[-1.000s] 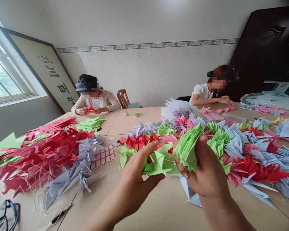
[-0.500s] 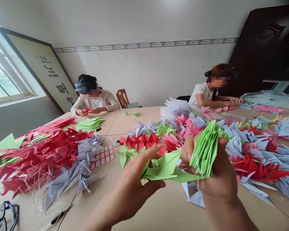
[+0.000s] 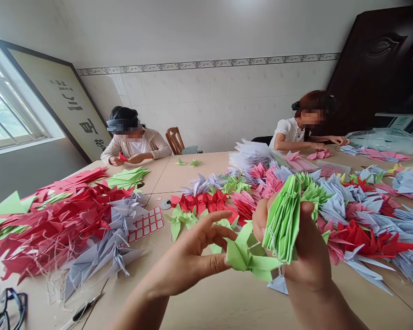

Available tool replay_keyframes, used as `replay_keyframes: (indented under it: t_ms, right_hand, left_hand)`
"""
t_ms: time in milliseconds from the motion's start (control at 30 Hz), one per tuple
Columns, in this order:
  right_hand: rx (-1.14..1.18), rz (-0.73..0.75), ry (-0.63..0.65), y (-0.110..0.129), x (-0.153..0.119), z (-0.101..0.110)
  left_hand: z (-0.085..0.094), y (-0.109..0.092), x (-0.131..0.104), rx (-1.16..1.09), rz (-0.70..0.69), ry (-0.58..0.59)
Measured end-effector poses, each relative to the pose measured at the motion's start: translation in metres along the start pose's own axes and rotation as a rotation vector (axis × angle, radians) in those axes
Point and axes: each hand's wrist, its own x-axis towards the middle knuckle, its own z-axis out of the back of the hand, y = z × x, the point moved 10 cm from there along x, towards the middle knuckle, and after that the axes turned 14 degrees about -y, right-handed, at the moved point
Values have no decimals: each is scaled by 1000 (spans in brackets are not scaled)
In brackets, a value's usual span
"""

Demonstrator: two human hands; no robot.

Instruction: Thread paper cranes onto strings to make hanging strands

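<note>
My right hand [image 3: 306, 256] is wrapped round a tight stack of folded green paper cranes [image 3: 282, 220], with white string showing at its lower end. A looser green paper crane [image 3: 242, 252] with spread wings hangs beside the stack on its left. My left hand [image 3: 196, 252] grips that crane's left edge between thumb and fingers, its index finger raised. Just behind my left fingertips lie more green cranes [image 3: 184, 220] and a row of red cranes [image 3: 199, 201] on the table [image 3: 206, 302].
Red cranes [image 3: 65, 220] and grey-blue cranes [image 3: 103, 250] heap up at left, near a small cutting tool [image 3: 84, 309] and eyeglasses [image 3: 7, 309]. Mixed cranes [image 3: 361, 215] cover the right side. Two people [image 3: 136, 142] sit across the table, one holding red paper.
My right hand and the stack have shifted slightly left and down. The loose crane has turned and tipped in my left hand. The person at right has spread their hands apart.
</note>
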Motion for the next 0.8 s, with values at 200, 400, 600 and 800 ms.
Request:
replay_keyframes:
  t_ms: [200, 400, 600, 800]
  right_hand:
    - [-2, -44, 10, -14, -7, 2]
    - [-64, 46, -11, -13, -12, 9]
    - [-125, 102, -8, 1, -7, 13]
    - [-203, 129, 22, 11, -6, 10]
  left_hand:
    - [-8, -7, -2, 215, -102, 29]
    - [-7, -7, -2, 252, -96, -2]
    - [7, -20, -5, 270, -142, -172]
    - [23, -38, -13, 534, -263, -380]
